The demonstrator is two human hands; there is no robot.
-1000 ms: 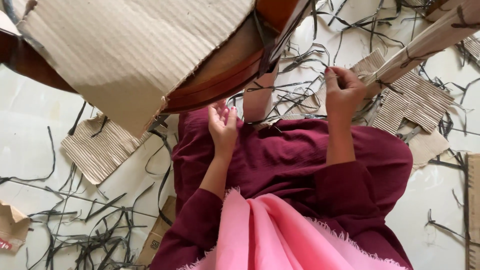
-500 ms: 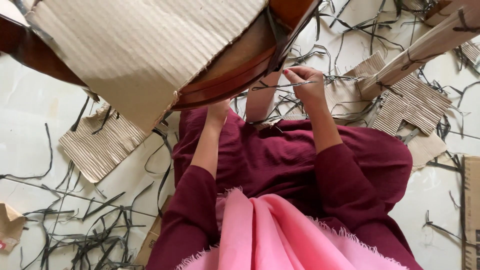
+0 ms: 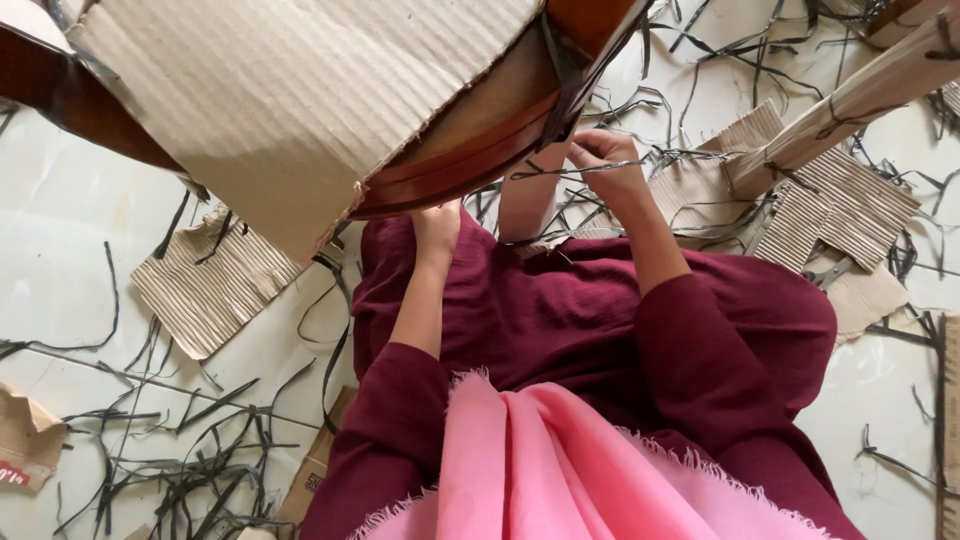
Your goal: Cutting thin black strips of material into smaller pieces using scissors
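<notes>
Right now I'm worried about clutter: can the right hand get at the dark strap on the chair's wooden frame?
Probably yes. The right hand sits just beside the dark strap on the wooden frame, with nothing between them.

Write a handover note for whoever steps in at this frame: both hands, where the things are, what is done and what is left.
Left hand: pressed up against the underside of the wooden furniture piece, which is part-wrapped in corrugated cardboard.
Right hand: pinching a dark strap beside the frame's edge.
Done: cardboard lies over most of the frame; one strap runs across its edge.
Left: the pinched strap looks loose. Cut straps litter the floor.
</notes>
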